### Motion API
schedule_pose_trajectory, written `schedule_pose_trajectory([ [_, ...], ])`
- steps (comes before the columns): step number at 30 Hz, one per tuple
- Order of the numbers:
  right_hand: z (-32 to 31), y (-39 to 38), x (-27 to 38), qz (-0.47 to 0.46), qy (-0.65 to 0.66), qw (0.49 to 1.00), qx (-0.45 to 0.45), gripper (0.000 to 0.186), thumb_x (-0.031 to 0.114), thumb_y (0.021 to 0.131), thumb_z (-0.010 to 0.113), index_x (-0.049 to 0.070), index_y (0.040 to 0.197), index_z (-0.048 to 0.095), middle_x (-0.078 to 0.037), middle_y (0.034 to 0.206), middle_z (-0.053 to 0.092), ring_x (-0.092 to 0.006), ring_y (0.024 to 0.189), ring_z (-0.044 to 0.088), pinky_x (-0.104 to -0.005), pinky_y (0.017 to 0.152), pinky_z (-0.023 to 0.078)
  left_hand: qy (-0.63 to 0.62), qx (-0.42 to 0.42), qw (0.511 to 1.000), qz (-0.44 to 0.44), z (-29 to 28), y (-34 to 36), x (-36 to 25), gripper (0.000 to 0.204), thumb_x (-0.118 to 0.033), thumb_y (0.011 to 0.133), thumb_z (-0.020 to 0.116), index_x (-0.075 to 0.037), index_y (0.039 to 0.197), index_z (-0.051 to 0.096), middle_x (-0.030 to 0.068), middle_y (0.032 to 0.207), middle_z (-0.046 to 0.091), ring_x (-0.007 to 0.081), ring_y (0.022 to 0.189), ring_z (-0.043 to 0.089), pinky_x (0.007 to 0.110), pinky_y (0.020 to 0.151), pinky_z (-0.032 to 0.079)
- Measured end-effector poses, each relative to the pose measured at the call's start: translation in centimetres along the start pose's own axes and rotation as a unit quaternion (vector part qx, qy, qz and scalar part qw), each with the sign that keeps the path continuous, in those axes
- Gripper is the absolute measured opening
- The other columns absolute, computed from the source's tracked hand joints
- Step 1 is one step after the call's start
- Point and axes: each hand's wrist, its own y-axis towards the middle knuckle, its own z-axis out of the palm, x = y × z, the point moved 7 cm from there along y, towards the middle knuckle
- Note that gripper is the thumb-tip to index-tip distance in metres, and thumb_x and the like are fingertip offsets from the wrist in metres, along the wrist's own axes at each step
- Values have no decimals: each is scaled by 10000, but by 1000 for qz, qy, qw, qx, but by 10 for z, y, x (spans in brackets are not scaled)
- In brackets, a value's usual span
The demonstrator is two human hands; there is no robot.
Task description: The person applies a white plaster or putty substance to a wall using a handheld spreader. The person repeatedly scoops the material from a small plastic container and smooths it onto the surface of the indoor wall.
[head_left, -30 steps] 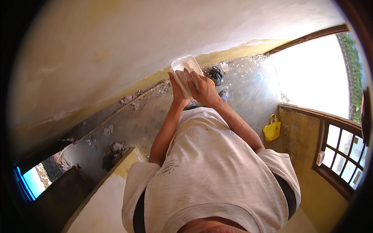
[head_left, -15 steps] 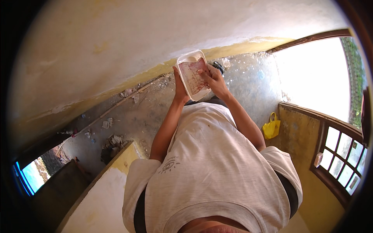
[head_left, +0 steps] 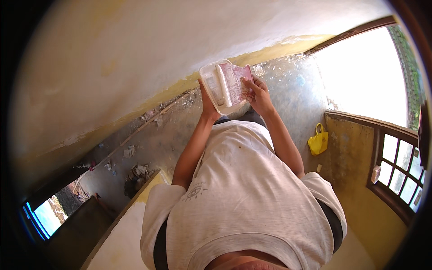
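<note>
A white plastic tub [head_left: 209,74] is held up in front of my body, its opening facing me. My left hand [head_left: 207,102] grips the tub's left side, with the thumb along the wall. My right hand [head_left: 259,93] is closed on a flat reddish-pink putty scraper [head_left: 237,81], thumb on its upper face. White paste smears the scraper and forms a thick strip [head_left: 224,85] along its left edge. The scraper lies over the right half of the tub and hides part of the inside. Whether its edge touches the tub I cannot tell.
A pale, patchy wall [head_left: 135,49] rises just ahead. Debris and a long pole [head_left: 135,128] lie along its foot on the floor. A yellow bag [head_left: 318,142] stands at the right, near a bright doorway [head_left: 360,72] and a paned window [head_left: 399,166].
My right hand has shifted slightly right and turned the scraper, which now carries a strip of white paste on its left edge. More of the tub's inside shows. My left hand keeps its grip.
</note>
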Motion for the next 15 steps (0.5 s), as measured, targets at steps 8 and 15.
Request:
schedule_pose_trajectory([
  [8,-23,10,59,-149,19,983,-105,236,60,990,618,10,1213,559,-87,1048,692,-141,852,695,-302,745,615,37,35,996,78,26,48,2,673,-643,1033,379,-142,1479,435,83,1390,562,276,1222,615,479,1019,553],
  [15,-44,70,170,-216,-109,936,-255,318,56,868,639,-113,1116,535,-209,995,660,-248,815,720,-358,745,656,-28,-59,996,57,11,64,4,755,-752,998,307,-219,1522,417,20,1489,491,259,1369,480,494,1160,388],
])
